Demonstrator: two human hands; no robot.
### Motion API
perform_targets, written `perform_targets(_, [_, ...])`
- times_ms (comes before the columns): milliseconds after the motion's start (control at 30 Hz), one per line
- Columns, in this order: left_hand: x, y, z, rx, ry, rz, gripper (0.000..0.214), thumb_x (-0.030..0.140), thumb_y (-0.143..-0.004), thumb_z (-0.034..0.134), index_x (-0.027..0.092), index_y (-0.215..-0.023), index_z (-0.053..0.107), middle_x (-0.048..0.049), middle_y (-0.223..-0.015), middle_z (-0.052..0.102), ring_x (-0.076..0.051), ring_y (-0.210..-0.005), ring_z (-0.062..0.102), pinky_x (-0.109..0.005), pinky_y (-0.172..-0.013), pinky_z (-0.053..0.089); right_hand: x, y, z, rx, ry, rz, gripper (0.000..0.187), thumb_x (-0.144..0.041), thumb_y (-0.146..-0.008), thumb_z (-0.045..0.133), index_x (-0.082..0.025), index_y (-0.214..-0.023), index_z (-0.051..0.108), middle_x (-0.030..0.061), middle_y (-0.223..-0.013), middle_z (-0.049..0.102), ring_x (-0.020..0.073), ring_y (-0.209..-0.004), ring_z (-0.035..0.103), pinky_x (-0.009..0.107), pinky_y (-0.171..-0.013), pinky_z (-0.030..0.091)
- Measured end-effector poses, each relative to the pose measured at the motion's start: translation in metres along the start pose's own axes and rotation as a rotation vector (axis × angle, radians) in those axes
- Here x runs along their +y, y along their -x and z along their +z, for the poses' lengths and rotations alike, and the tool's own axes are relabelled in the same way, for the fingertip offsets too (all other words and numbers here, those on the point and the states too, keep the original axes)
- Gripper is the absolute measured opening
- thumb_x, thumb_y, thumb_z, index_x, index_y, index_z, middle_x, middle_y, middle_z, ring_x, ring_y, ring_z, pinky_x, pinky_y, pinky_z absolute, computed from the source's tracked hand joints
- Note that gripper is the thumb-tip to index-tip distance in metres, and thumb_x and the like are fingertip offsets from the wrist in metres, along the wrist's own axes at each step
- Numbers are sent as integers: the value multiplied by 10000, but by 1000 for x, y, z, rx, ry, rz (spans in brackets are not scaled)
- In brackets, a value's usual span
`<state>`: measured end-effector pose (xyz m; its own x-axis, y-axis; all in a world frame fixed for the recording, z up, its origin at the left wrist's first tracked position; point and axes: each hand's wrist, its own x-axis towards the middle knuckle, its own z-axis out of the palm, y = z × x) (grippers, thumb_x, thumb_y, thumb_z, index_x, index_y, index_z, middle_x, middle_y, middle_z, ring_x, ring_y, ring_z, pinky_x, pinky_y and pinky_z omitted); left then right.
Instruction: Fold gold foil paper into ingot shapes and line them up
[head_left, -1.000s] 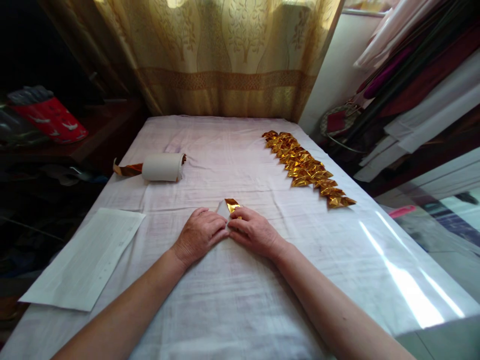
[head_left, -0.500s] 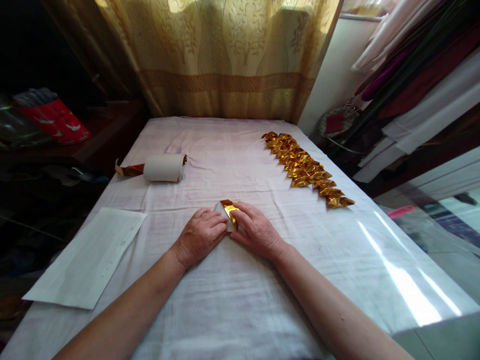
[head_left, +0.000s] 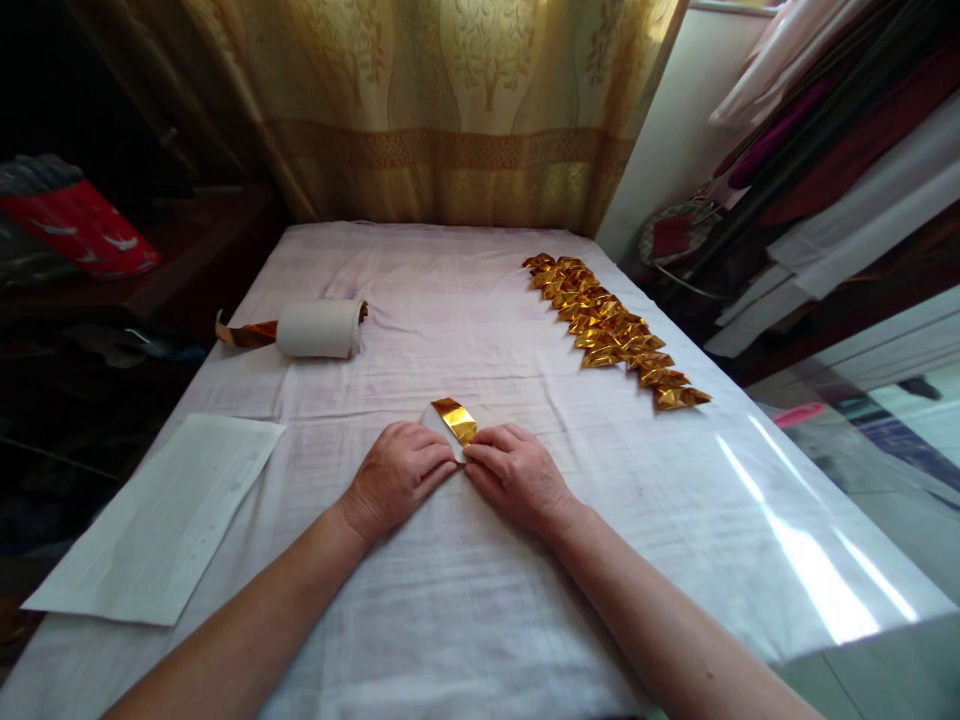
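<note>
A small sheet of gold foil paper (head_left: 455, 418), white on its back and with a gold strip folded over, lies on the table in front of me. My left hand (head_left: 401, 465) grips its left and near side, fingers pressed together and covering part of the white face. At the near right corner, my right hand (head_left: 517, 470) pinches the paper between thumb and fingers. The two hands' fingertips almost meet at the paper's near edge. Several folded gold foil pieces (head_left: 600, 315) lie in overlapping rows at the right back.
A white roll (head_left: 315, 330) with gold foil sticking out lies at the left back. A white sheet (head_left: 161, 520) rests at the left edge of the cloth-covered table (head_left: 420, 620). Beyond stand a curtain (head_left: 442, 150), a red container (head_left: 82, 225) and hanging clothes (head_left: 840, 200).
My right hand has slid off the gold strip toward the near corner, so more of the strip shows. The left hand has stayed nearly in place. The camera view has shifted slightly.
</note>
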<state>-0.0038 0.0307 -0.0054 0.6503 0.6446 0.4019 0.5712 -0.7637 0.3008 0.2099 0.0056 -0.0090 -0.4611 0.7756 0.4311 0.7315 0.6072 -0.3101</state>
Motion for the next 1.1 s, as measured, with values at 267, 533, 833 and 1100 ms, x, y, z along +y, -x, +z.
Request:
perform_targets(267, [1, -6, 2, -6, 65, -195, 205, 341, -937, 576, 208, -806, 661, -33, -892, 689, -192, -866, 598, -357, -834, 452, -9, 0, 10, 110, -69, 222, 95, -250, -890, 657, -232, -842, 737, 42, -931, 729, 198, -858, 633, 340, -783, 481])
perform_targets(533, [6, -11, 7, -27, 11, -300, 184, 320, -911, 593, 202, -774, 619, -42, -874, 660, -214, -884, 579, -374, -837, 441, -10, -2, 12, 122, -92, 270, 60, -237, -882, 662, -231, -849, 712, 37, -927, 723, 204, -862, 629, 342, -781, 466])
perform_targets(833, [8, -13, 8, -27, -6, -325, 119, 303, -884, 641, 215, -808, 614, -26, -888, 661, -221, -900, 579, -371, -830, 424, -10, -1, 10, 71, -62, 260, 67, -246, -892, 652, -242, -927, 709, 39, -949, 714, 211, -877, 615, 330, -761, 443])
perform_targets(1100, [7, -11, 9, -13, -42, -273, 77, 306, -905, 634, 246, -905, 682, -21, -978, 681, -217, -926, 581, -368, -814, 424, -8, 0, 12, 84, -46, 226, 111, -269, -913, 646, -270, -935, 755, 31, -951, 716, 191, -874, 611, 323, -761, 441])
